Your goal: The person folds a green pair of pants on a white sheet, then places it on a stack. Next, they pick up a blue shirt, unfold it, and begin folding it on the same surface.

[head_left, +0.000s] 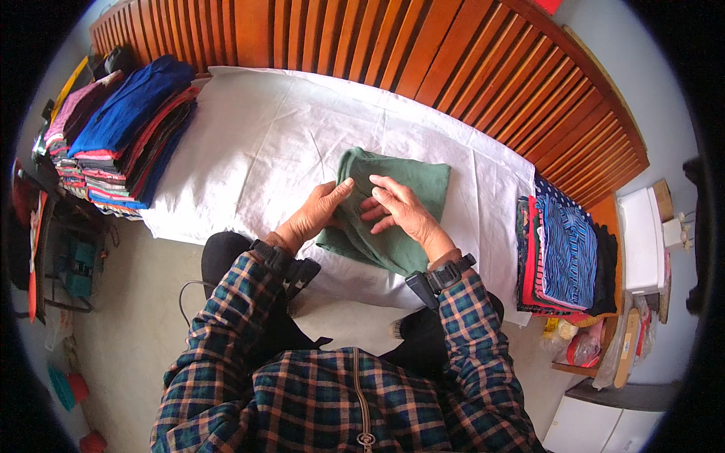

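Observation:
A green cloth garment (408, 181), partly folded, lies on the white sheet (266, 130) in front of me. My left hand (317, 212) is at the garment's left edge, thumb up, with its fingers partly hidden behind a fold; whether it grips the cloth is unclear. Over the middle of the garment is my right hand (405, 212), its fingers apart and slightly curled, with nothing seen between them. Both wrists wear black straps with small devices.
A tall stack of folded clothes (130, 130) stands at the left end, and a lower stack (566, 255) at the right end. A slatted wooden backrest (419, 51) runs along the far side. White boxes and shelves are at the right wall.

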A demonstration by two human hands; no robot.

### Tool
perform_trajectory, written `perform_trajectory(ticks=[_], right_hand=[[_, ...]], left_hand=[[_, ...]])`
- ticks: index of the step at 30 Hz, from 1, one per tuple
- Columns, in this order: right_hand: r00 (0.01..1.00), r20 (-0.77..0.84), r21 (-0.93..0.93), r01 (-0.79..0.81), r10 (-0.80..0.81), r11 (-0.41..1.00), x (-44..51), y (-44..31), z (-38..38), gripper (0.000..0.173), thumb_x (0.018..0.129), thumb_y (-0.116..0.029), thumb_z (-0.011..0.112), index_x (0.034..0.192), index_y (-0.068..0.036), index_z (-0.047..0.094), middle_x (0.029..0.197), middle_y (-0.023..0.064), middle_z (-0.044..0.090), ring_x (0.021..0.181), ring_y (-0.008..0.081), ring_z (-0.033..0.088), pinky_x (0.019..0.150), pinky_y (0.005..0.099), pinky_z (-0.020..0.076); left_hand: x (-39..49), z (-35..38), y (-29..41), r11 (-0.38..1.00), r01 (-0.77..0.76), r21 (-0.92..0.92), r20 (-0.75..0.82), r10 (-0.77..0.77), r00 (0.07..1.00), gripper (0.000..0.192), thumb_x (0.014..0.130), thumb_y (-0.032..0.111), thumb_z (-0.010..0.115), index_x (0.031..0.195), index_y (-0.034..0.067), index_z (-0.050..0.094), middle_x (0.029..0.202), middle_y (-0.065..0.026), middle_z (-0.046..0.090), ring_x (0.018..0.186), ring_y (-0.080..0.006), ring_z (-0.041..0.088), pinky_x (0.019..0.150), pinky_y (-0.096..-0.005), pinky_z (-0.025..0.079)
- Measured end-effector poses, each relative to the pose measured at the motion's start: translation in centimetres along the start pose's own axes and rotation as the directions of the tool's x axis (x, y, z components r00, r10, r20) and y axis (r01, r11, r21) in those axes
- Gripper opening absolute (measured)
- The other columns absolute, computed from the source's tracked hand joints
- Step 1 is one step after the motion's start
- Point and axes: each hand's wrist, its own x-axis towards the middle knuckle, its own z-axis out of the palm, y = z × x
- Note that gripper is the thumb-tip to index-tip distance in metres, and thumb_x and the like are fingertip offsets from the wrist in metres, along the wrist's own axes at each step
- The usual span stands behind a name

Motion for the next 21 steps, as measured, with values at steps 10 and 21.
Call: perform_trajectory(ticks=[10,21], right_hand=[[0.991,0.121,-0.203,-0.038,0.063,0.978,0.1,0.9,-1.1,0.048,0.101,-0.027,0.048,0.137,0.004,0.048,0.112,0.0203,0.064,0.099,0.0274,0.068,0.074,0.0358,0.0596],[0.98,0.01,-0.427,-0.177,0.201,0.887,-2.8,1.2,-4.1,0.04,0.095,-0.02,0.055,0.127,0.003,0.058,0.106,0.0177,0.067,0.094,0.0237,0.069,0.071,0.032,0.058]], left_hand=[[1.3,-1.1,-1.1,0.987,0.069,0.149,-0.139,-0.048,0.989,0.047,0.085,0.028,0.074,0.111,-0.007,0.059,0.095,-0.0136,0.066,0.078,-0.0237,0.067,0.059,-0.0348,0.058],[1.0,-2.0,-0.7,0.985,0.09,0.148,-0.121,-0.072,0.99,0.035,0.088,0.018,0.065,0.109,-0.01,0.062,0.095,-0.0148,0.067,0.079,-0.0229,0.067,0.057,-0.0347,0.061]])
